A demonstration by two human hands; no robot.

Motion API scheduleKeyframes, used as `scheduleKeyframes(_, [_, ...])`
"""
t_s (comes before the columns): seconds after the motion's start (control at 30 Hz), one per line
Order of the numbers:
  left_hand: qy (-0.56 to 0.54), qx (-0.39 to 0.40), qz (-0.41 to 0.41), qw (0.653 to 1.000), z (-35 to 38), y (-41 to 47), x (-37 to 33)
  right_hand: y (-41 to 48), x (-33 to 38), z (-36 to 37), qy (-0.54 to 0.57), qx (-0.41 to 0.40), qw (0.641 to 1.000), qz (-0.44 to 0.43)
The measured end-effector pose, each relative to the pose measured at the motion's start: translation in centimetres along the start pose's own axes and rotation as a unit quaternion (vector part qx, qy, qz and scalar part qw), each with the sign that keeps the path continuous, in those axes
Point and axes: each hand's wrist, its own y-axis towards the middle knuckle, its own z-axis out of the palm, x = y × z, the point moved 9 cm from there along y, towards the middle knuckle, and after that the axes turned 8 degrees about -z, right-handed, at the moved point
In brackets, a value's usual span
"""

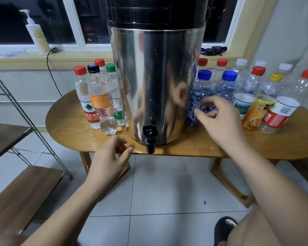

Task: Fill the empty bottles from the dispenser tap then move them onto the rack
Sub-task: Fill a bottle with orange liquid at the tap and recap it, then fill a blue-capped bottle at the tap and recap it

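Note:
A tall steel dispenser (155, 82) with a black lid stands mid-table, its black tap (150, 139) overhanging the front edge. Several capped bottles holding water stand to its left, the nearest with an orange label (102, 102). Several empty-looking bottles stand to its right, the nearest a blue-capped one with a purple label (200, 96). My right hand (219, 119) hovers open just in front of that blue-capped bottle, fingers spread, holding nothing. Lower down, at the table's front edge left of the tap, my left hand (110, 157) is open and holds nothing.
The wooden oval table (68, 128) stands under a window sill with a pump bottle (36, 32) on it. A metal rack with wooden shelves (20, 192) stands at the left. Tiled floor lies below; a black slipper (224, 228) shows at the bottom.

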Motion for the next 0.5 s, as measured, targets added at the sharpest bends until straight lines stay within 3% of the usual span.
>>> scheduleKeyframes(0.23, [0.022, 0.042, 0.03, 0.998, 2.4, -1.9, -1.5, 6.9, 1.6, -3.0, -0.075, -0.048, 0.995, -0.039])
scheduleKeyframes(0.37, [0.035, 0.073, 0.05, 0.995, 4.0, -3.0, -1.7, 9.5, 1.6, -2.4, -0.118, -0.01, 0.992, -0.032])
scheduleKeyframes(0.5, [0.041, 0.098, 0.065, 0.992, 5.6, -4.1, -1.9, 10.8, 0.5, -0.4, -0.138, 0.079, 0.987, -0.006])
